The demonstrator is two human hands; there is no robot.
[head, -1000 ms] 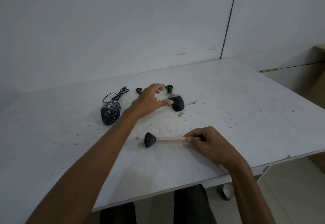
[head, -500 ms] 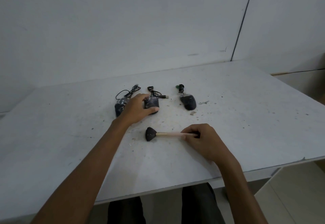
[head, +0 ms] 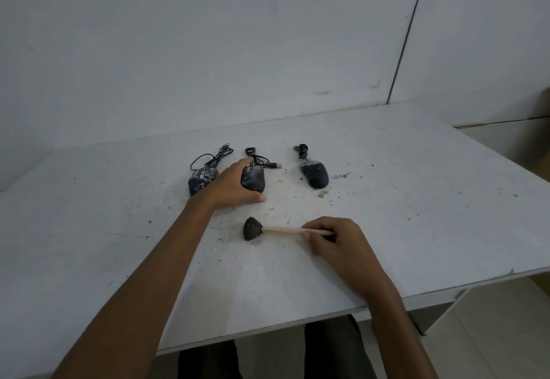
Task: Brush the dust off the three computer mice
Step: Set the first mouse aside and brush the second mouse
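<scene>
Black plastic flecked pale with dust: the left mouse (head: 202,180) sits left of centre on the white table (head: 89,229), its cable (head: 212,156) looped loosely behind it toward the wall. Just beside it, the left hand (head: 233,186) cups the middle mouse (head: 254,179). The fingers curve over its far left side and the thumb stretches along the table below its near end. Whether the palm also touches the left mouse cannot be told.

Below, near the frame's centre, the brush (head: 268,229) lies level across the table with its dark bristle head (head: 252,228) pointing left. Further right and higher, the right mouse (head: 315,174) stands apart and untouched, with grit scattered around it. At lower right of centre, the right hand (head: 336,241) pinches the tail end of the pale handle (head: 285,230), fingers curled round it.

By the look of them, all three mice are light, hard-shelled and apt to skate on the smooth tabletop under a stroke. Each is best steadied by its flanks, leaving the top and buttons open to the bristles. The trailing cords may drag or snag if a mouse is lifted. The brush looks light, with a soft head and a thin, stiff stem — a hold nearer the bristles would likely give firmer control.
</scene>
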